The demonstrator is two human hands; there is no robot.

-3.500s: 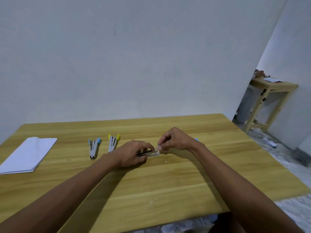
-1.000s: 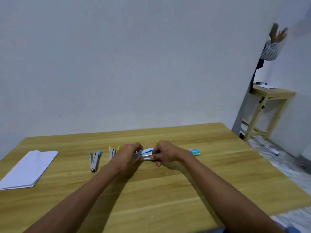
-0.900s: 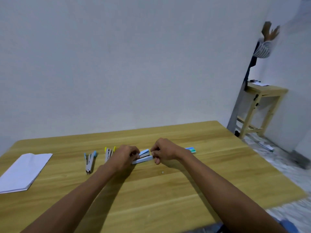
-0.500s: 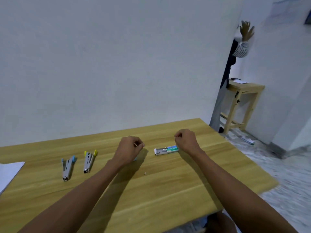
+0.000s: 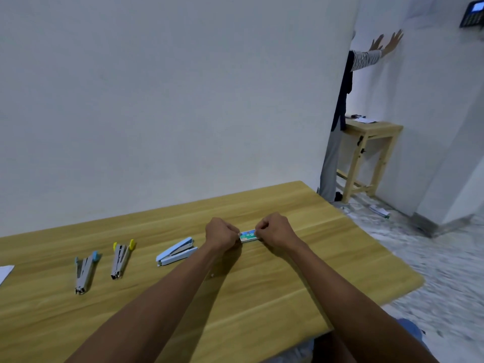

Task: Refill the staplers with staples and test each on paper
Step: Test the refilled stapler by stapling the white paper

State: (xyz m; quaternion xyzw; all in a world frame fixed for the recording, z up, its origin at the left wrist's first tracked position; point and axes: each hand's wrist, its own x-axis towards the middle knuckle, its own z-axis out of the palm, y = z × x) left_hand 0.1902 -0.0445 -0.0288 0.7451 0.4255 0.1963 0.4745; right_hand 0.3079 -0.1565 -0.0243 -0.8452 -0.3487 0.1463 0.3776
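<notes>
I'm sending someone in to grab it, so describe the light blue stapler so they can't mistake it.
On the wooden table, look just left of the person's left hand. The light blue stapler lies there; unlike the two slim metal staplers farther left, it has a full plastic body.

Bare forearms — no sleeves; blue garment below

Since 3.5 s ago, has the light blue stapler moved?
Yes. The light blue stapler left the hands and now lies on the table, right of the yellow-tipped stapler.
</notes>
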